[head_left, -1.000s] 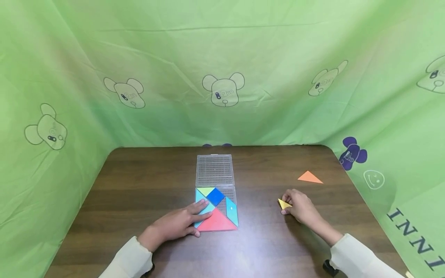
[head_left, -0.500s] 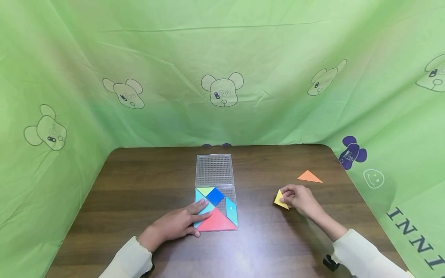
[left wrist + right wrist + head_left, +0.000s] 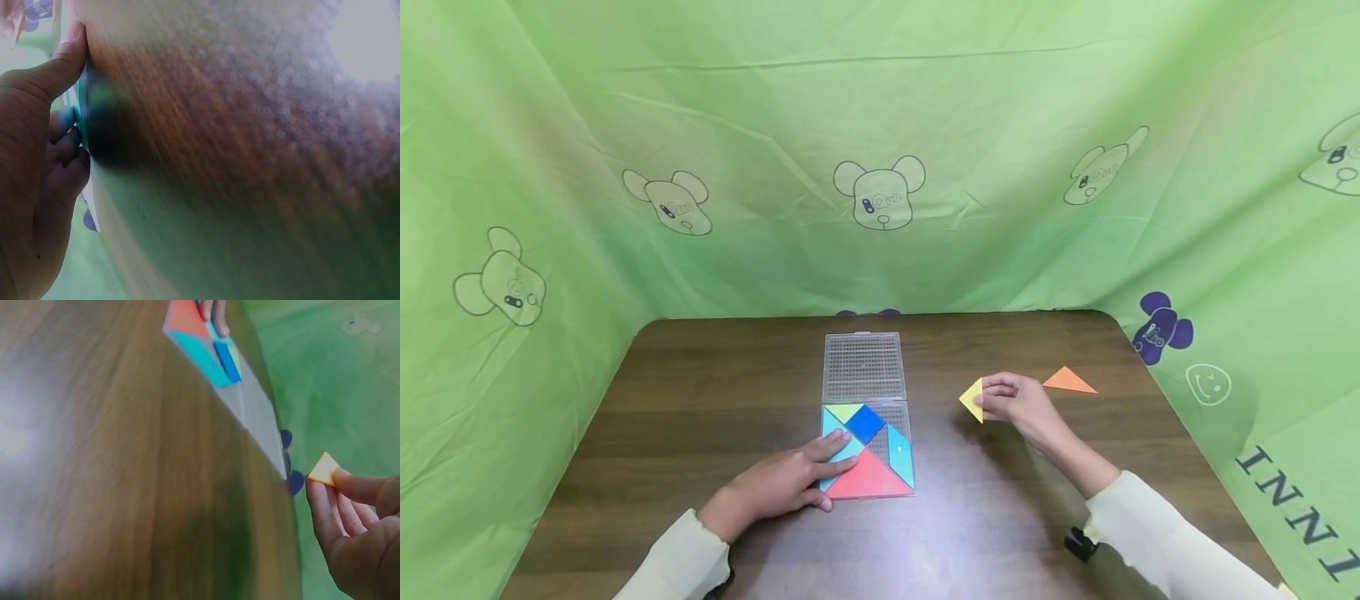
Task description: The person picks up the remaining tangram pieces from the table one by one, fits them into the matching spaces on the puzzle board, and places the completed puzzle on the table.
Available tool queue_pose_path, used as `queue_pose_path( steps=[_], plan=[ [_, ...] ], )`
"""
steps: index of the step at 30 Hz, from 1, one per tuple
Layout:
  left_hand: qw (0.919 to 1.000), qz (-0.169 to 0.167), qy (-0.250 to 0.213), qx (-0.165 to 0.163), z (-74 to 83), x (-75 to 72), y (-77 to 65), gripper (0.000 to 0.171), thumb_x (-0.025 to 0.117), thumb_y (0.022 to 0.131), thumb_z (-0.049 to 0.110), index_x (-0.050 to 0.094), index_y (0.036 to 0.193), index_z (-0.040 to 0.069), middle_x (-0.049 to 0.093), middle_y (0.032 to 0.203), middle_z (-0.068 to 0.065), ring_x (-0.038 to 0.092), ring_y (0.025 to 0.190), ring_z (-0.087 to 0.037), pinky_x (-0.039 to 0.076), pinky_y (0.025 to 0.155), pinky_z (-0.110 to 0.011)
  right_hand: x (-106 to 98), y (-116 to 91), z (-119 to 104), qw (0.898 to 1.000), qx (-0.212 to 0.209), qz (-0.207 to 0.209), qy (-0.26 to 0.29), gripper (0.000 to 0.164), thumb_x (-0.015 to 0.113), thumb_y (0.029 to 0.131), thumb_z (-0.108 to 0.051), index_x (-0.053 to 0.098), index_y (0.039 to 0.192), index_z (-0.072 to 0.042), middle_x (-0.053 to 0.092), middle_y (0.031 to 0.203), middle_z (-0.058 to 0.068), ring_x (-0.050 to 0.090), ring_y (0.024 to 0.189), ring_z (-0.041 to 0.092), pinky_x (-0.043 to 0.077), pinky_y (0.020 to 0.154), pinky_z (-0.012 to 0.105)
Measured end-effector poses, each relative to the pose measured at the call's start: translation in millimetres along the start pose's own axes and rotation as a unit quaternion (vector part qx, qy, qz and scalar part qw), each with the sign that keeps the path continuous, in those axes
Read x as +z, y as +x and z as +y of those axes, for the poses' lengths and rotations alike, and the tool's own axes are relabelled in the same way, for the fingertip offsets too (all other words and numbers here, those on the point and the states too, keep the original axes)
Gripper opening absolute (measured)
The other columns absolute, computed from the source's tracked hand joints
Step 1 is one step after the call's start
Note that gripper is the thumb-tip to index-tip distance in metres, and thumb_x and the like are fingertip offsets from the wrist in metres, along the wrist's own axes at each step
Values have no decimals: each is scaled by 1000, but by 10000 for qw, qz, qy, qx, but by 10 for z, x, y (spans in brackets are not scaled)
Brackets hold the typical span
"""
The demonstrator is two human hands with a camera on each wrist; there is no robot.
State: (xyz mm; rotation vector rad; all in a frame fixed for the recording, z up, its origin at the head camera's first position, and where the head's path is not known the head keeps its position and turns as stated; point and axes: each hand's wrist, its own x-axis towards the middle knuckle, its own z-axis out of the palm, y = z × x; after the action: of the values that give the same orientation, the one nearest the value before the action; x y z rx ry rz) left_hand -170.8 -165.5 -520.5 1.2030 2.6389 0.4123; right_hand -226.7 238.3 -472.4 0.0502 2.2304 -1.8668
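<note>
My left hand (image 3: 782,481) rests its extended fingers on a large light-blue triangle (image 3: 831,423) and the edge of a red triangle (image 3: 868,483). Both tangram pieces lie in the near half of a clear hinged case (image 3: 864,367), with a blue square (image 3: 865,424), a lime triangle (image 3: 844,412) and a turquoise parallelogram (image 3: 900,458). Gaps in that half show its grid beside the square and parallelogram. To the right of the case, my right hand (image 3: 1028,412) pinches a small yellow triangle (image 3: 324,469) between thumb and fingers, raised over the table.
An orange triangle (image 3: 1069,381) lies on the table beyond my right hand. The brown wooden table (image 3: 715,375) is bordered by a green curtain (image 3: 880,100) with bear prints. A black band (image 3: 1081,543) shows at my right wrist.
My right hand has lifted the yellow triangle, moved it left toward the case and slightly away from me, and turned it. My left hand stays put.
</note>
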Motion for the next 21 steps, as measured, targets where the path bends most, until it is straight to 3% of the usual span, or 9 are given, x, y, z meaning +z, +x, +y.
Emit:
queue_pose_path(
  steps=[11,21],
  plan=[
    [10000,20,-51,24,10,-25,-2,69,68,95,47,44,156,27,29,169,-6,35,154,-29,53,105,-42,177,160,-164,9984,-140,71,538,39,72,91,3,54,124,17,72,89,-6,72,81,6,62,79,27],
    [10000,26,-63,22,0,-10,4,69,68,95,47,43,157,28,29,170,-6,35,154,-28,54,103,-41,328,245,-226,9957,-361,256,814,37,72,90,5,56,121,16,72,91,1,71,81,7,62,76,27]
  ],
)
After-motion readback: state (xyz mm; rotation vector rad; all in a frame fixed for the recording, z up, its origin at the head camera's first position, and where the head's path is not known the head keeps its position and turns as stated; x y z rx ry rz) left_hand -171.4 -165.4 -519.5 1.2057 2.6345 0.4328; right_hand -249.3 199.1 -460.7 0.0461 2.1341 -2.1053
